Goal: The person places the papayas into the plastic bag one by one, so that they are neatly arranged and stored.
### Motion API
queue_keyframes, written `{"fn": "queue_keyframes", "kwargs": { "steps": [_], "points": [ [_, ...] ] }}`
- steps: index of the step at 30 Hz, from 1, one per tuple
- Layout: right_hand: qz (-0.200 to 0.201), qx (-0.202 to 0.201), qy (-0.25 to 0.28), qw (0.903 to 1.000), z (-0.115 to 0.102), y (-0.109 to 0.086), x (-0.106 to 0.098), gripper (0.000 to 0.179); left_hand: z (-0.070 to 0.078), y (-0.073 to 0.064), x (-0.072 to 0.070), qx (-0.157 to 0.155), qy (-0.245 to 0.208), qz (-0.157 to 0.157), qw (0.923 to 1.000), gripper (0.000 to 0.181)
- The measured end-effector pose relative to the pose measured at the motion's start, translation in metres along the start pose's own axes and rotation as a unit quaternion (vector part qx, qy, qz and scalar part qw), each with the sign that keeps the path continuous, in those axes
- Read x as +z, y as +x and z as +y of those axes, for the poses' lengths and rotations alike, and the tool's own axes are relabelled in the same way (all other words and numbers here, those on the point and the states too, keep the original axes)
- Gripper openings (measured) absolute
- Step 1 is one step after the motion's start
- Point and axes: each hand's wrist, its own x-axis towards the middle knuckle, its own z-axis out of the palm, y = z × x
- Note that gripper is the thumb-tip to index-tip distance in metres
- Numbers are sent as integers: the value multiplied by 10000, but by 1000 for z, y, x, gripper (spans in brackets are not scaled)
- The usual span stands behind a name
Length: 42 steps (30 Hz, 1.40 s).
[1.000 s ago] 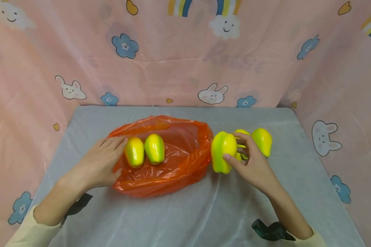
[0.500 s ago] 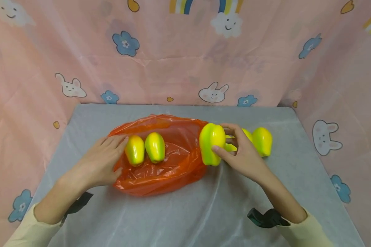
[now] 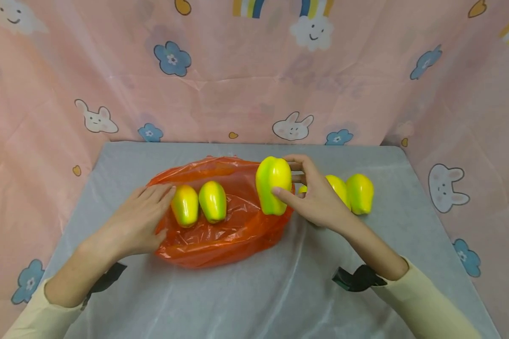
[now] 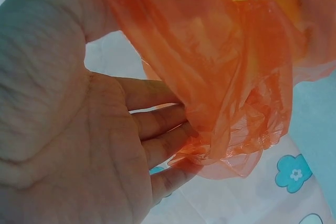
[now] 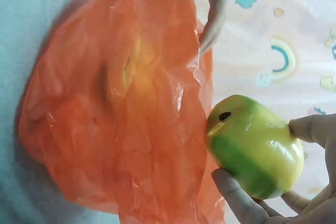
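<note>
An orange-red plastic bag (image 3: pixel 225 245) lies on the table with its mouth spread open. Two glossy oval yellow-green fruits, one at the left (image 3: pixel 184 207) and one beside it (image 3: pixel 212 202), show inside the mouth. My left hand (image 3: pixel 140 221) rests at the bag's left rim, its fingers fairly straight and the thumb spread apart; the fingertips are covered by film in the left wrist view. My right hand (image 3: pixel 316 195) grips a glossy lobed yellow-green fruit (image 3: pixel 273 186) with a dark spot at one end (image 5: pixel 224 116), between thumb and fingers, over the bag's right part.
Right of the bag, yellow fruits (image 3: pixel 360 193) lie on the grey-covered table (image 3: pixel 220 301), partly hidden by my right hand. A pink patterned curtain (image 3: pixel 220 94) hangs behind the table and at both sides.
My right hand has moved left and away from me with the lobed fruit, from beside the bag to over its right rim. My left hand has stayed in place.
</note>
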Motion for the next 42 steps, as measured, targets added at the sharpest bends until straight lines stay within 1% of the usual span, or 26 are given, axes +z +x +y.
{"fn": "queue_keyframes", "kwargs": {
  "steps": [9, 13, 18, 24, 26, 33, 37, 42],
  "points": [
    [-208, -188, -156, 9995, -13, 17, 9, 74, -1, -1, -1, -33, -24, -15, 10000, 89],
    [-290, -270, -381, 9985, -17, 24, 12, 75, -2, 0, -2, -39, -19, -40, 10000, 89],
    [-450, -281, -623, 9966, -22, 31, 17, 75, -1, 0, -2, -27, -3, -49, 10000, 90],
    [-710, -340, -724, 9943, -24, 41, 29, 73, 0, 0, -3, -31, -18, -73, 10000, 91],
    [-854, -375, -749, 9928, -25, 45, 32, 74, 0, 1, -4, -28, -3, -75, 10000, 90],
    [-1257, -467, -1128, 9845, -32, 59, 37, 72, 0, -1, -3, -15, -4, -53, 10000, 91],
    [-1441, -411, -1200, 9814, -38, 66, 41, 72, 0, -2, -3, -25, -33, -70, 10000, 91],
    [-1750, -211, -1233, 9766, -45, 72, 49, 69, 0, -2, -2, -21, -33, -72, 10000, 91]
  ]
}}
